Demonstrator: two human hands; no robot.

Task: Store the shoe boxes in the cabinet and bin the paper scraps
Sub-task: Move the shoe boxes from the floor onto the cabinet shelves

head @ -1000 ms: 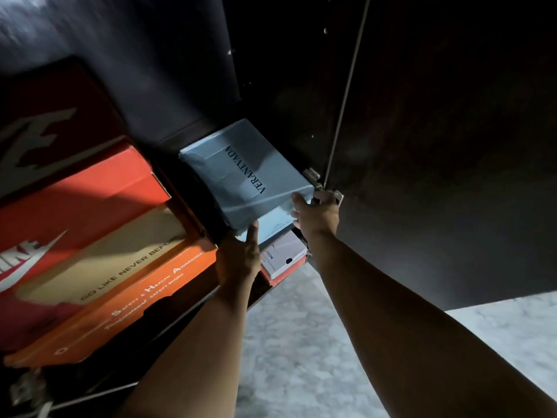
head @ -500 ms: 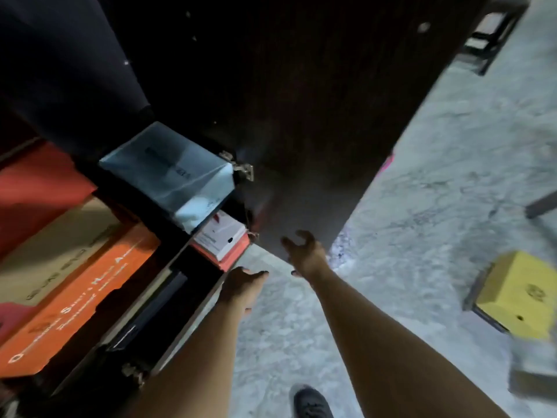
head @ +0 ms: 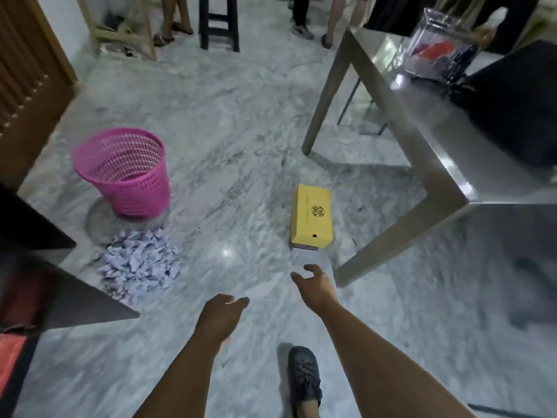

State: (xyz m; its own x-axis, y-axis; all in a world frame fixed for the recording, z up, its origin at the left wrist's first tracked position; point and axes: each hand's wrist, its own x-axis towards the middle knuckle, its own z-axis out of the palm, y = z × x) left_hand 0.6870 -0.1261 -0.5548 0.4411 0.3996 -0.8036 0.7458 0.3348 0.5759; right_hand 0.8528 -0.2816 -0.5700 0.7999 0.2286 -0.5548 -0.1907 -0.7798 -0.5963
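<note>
A yellow box (head: 312, 220) is lying flat on the marble floor (head: 241, 122), lid up, just beside the near leg of a metal worktop (head: 422, 140) that is standing to its right. Well to its left, a heap of paper scraps (head: 139, 263) is lying on the floor, touching or nearly touching the base of a pink bin (head: 122, 170), which is standing upright beyond the heap. The person's right hand (head: 316, 286) is hanging in the air near the box's close end, fingers spread and curled, holding nothing. The left hand (head: 221, 315) is reaching forward lower in the view, fingers loosely open and also empty. A dark shoe (head: 303, 378) is showing between the two forearms. At the left edge a dark cabinet (head: 45, 291) is showing, blurred, with something red inside. Farther off, a stool (head: 219, 24) and other people's legs are standing.
</note>
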